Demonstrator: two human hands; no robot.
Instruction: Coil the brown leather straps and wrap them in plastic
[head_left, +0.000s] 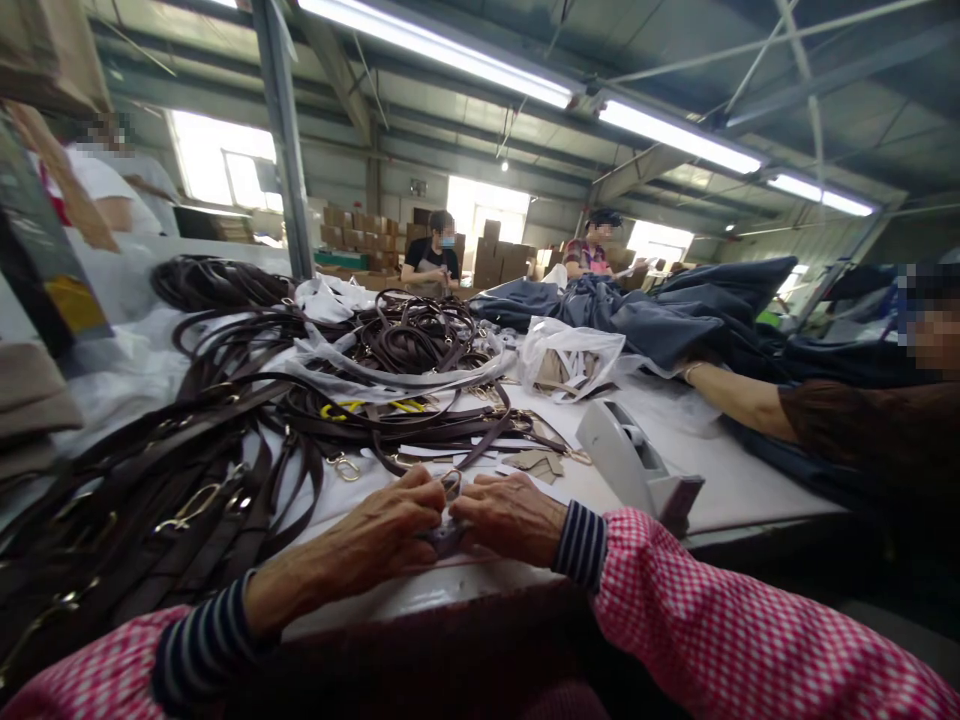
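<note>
My left hand and my right hand meet at the table's front edge, fingers closed together. Between them a gold metal clasp shows at the end of a dark brown strap, which loops away over the table. Both hands grip this strap end; the fingers partly hide it. A small greyish, shiny piece shows below the fingertips; its kind is unclear. Just beyond lie cut beige pieces and white paper strips. To the left spreads a large heap of brown straps with gold clasps.
A white tape dispenser stands right of my hands. Behind it are a clear plastic bag and a pile of dark blue fabric, touched by a co-worker's hand. Other people work farther back. A metal post rises at the table's far left.
</note>
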